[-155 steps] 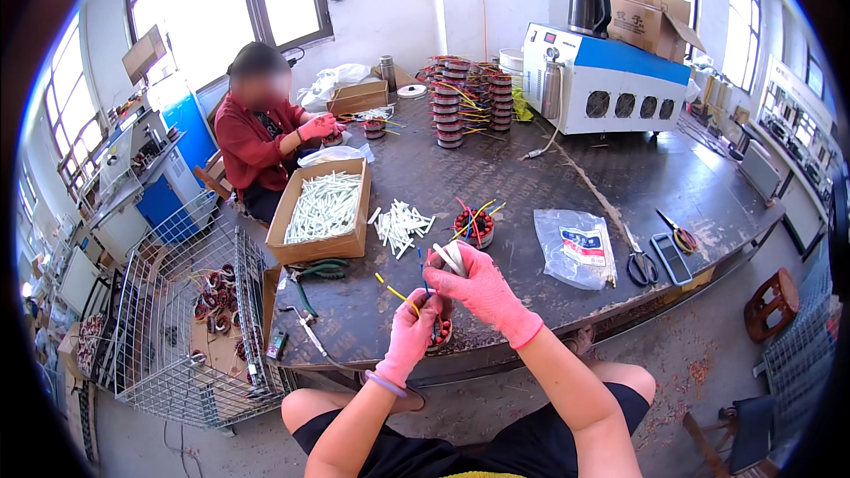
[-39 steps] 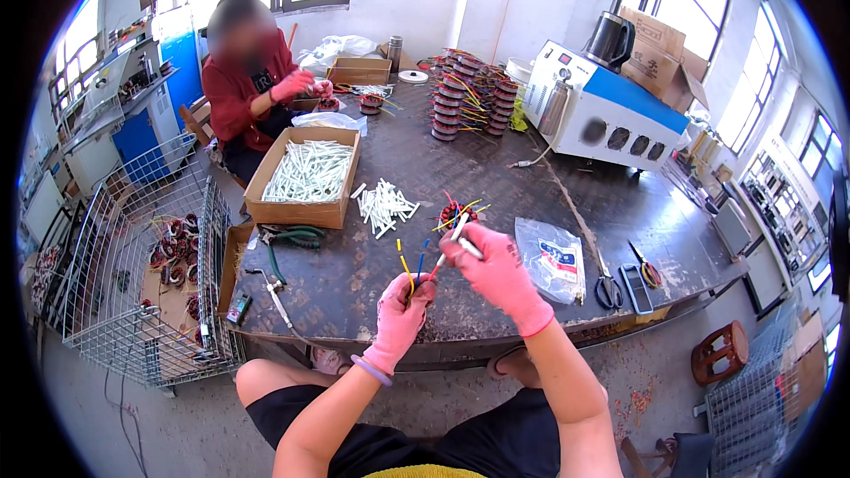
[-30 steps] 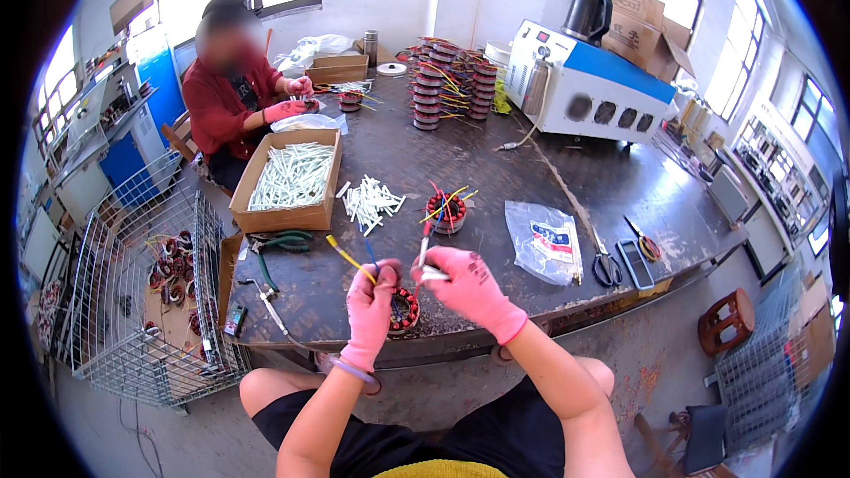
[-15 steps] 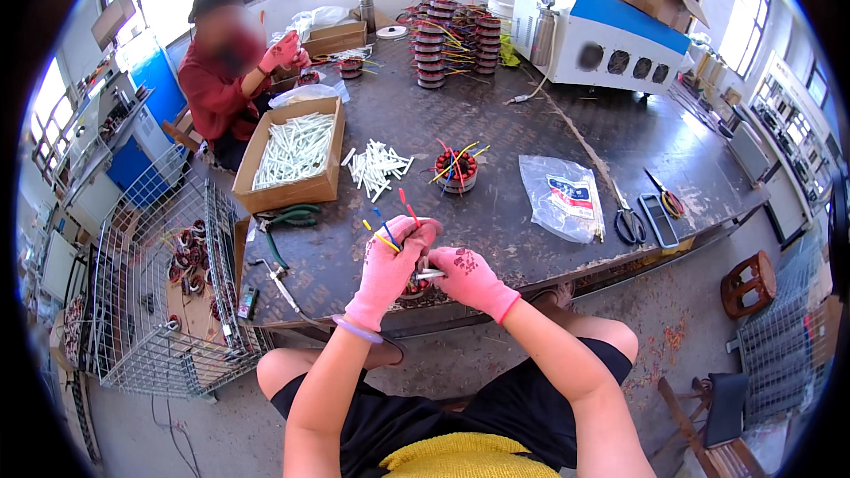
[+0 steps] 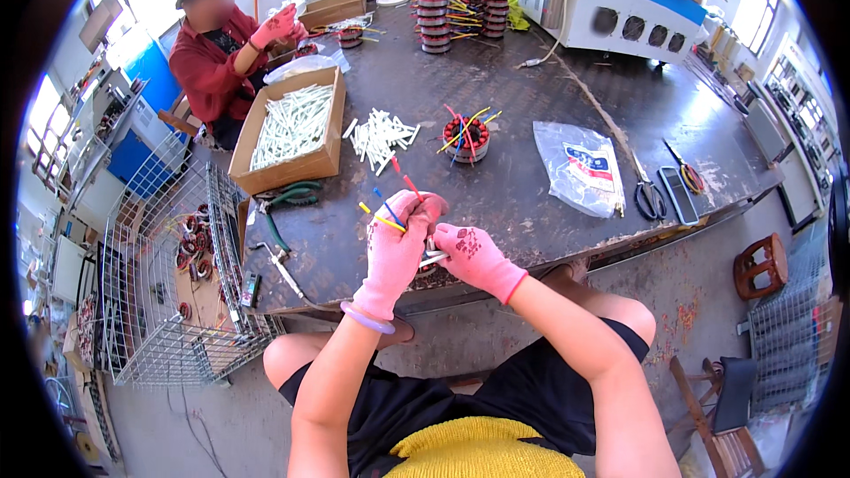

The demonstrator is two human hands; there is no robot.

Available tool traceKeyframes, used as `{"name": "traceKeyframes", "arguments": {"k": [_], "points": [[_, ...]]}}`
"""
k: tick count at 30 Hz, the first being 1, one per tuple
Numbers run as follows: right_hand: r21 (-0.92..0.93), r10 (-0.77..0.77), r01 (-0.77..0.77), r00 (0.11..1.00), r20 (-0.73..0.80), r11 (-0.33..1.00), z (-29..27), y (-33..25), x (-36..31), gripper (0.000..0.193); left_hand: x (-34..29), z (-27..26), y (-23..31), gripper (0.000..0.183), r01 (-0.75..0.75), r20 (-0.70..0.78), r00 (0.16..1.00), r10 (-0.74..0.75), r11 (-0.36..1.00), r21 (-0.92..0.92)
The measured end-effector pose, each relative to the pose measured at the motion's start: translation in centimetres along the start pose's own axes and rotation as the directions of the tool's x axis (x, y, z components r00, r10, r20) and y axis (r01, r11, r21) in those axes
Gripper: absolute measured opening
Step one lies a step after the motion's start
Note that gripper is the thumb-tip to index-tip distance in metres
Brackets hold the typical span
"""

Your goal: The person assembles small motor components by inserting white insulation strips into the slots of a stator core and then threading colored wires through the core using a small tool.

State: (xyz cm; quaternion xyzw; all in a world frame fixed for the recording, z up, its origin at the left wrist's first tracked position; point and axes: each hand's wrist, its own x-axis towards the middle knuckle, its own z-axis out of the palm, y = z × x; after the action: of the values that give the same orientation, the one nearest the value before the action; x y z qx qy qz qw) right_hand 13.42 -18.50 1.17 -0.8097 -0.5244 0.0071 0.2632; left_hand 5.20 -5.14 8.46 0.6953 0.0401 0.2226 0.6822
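In pink gloves, both my hands are together near the table's front edge. My left hand (image 5: 398, 248) is closed around the coloured lead wires (image 5: 390, 212) of a stator; yellow, blue and red ends stick up past its fingers. Most of that stator (image 5: 427, 272) is hidden beneath the hands, with only a bit of red coil showing. Fingertips of my right hand (image 5: 475, 257) pinch at a white sleeve tube (image 5: 433, 259) beside the left fingers. Exactly where wire and tube meet is covered. Another stator (image 5: 466, 139) with coloured leads stands farther back on the table.
Loose white tubes (image 5: 381, 134) lie beside a cardboard box (image 5: 332, 159) of the same tubes. Pliers (image 5: 288, 199), a plastic bag (image 5: 567, 181), scissors (image 5: 651, 201) and a phone (image 5: 679, 195) are on the table. Stacked stators (image 5: 434, 22) stand behind. A co-worker (image 5: 212, 62) sits far left.
The view has shifted slightly, moving the table things within the picture. My hands keep the same hold, with the right fingers still at the white tube.
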Motion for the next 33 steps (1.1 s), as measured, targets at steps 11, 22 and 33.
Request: {"name": "traceKeyframes", "arguments": {"k": [11,22,33], "points": [[0.734,0.497,-0.480,0.839,0.222,0.480,-6.5,0.4,-4.1,0.042,-1.3,-1.9,1.7,0.026,0.016,0.034,0.999,-0.024,0.976,0.217],[0.917,0.292,-0.184,0.953,0.078,0.355,-10.2,-5.0,-2.4,0.058,-2.1,-2.0,1.6,0.016,-0.151,-0.001,0.987,0.160,0.937,0.316],[0.848,0.150,0.218,0.934,-0.325,0.482,-15.4,-7.8,3.2,0.061,-3.2,-1.3,0.8,0.017,-0.282,0.078,0.959,0.274,0.876,0.390]]}}
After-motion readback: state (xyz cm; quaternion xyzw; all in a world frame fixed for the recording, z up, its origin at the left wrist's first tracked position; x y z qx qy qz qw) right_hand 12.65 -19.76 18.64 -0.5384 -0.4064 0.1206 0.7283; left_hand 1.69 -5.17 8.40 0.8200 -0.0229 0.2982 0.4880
